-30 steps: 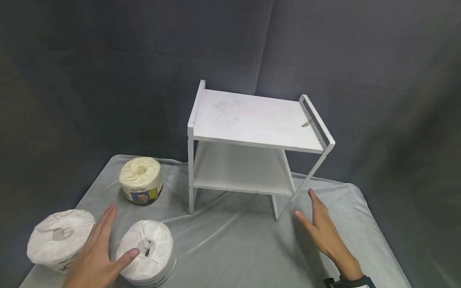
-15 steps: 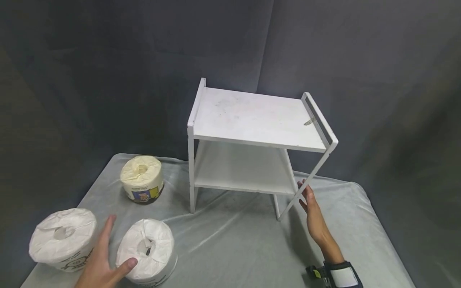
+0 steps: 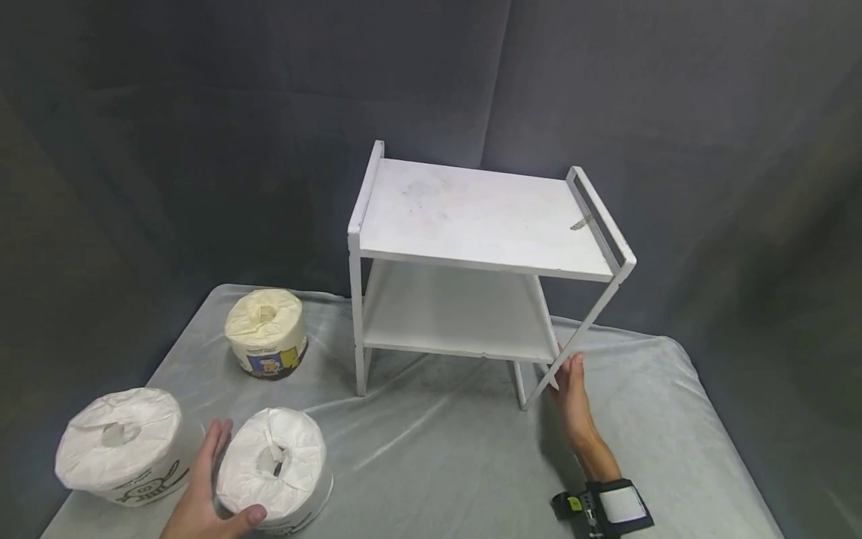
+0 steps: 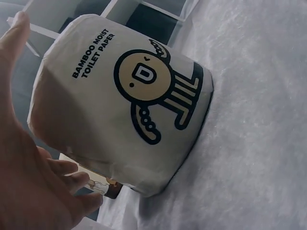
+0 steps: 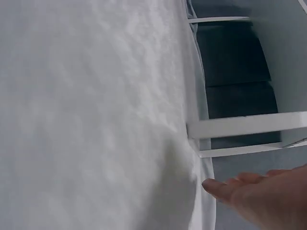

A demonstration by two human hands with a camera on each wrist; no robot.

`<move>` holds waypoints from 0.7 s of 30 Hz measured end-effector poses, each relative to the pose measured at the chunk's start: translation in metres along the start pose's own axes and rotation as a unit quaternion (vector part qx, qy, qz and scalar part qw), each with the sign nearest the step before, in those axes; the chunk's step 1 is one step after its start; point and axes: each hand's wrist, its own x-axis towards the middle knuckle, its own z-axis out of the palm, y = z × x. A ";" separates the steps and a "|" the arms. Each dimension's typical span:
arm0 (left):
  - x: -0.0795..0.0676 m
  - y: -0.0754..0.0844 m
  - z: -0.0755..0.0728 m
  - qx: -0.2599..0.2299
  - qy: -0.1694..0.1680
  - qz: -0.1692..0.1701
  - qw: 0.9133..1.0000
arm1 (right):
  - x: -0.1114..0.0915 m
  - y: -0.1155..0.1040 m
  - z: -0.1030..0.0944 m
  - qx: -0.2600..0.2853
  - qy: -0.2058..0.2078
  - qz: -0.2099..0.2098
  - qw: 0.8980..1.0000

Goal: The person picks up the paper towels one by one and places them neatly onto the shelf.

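A white wrapped toilet paper roll stands upright at the near left of the cloth. Around it, thumb in front and fingers along its left side, is my left hand. The left wrist view shows the roll's printed side, with the thumb spread off it and the fingers reaching along its far side. A small white two-tier shelf stands at the middle back. My right hand is at its right slanted leg, fingertips partly hidden behind the frame. In the right wrist view the fingers extend beside the leg.
Another white toilet paper roll stands at the left edge, close to my left hand. Farther back is a cream-wrapped roll. A grey cloth covers the table. Dark curtains hang behind and on both sides.
My right hand has moved left to the shelf's right leg, and the shelf's right side has shifted slightly right. My left hand has drawn down and right, around the near white roll.
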 end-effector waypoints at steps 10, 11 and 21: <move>-0.001 -0.004 0.004 0.008 -0.036 -0.068 0.997 | 0.002 0.006 0.010 0.026 0.006 0.015 1.000; -0.001 -0.004 0.003 0.008 -0.038 -0.076 0.996 | 0.002 0.007 0.011 0.025 0.005 0.014 1.000; 0.004 0.001 0.000 -0.003 -0.072 -0.137 0.988 | 0.000 0.007 0.017 0.063 -0.024 0.038 0.997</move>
